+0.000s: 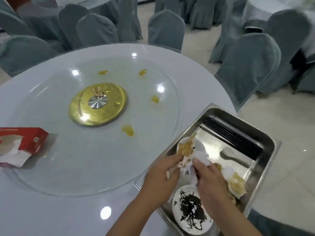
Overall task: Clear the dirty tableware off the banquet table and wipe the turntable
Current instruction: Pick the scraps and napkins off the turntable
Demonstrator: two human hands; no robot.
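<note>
Both forearms reach in from six o'clock over the rectangular steel tray [265, 133] at the round white bench's [51, 210] four o'clock edge. The left hand [162, 172] and right hand [209, 176], fingers curled, pinch a crumpled white tissue [197, 157] against a soiled white dish [187, 147]. Yellow smears [127, 130] dot the glass turntable [51, 167].
</note>
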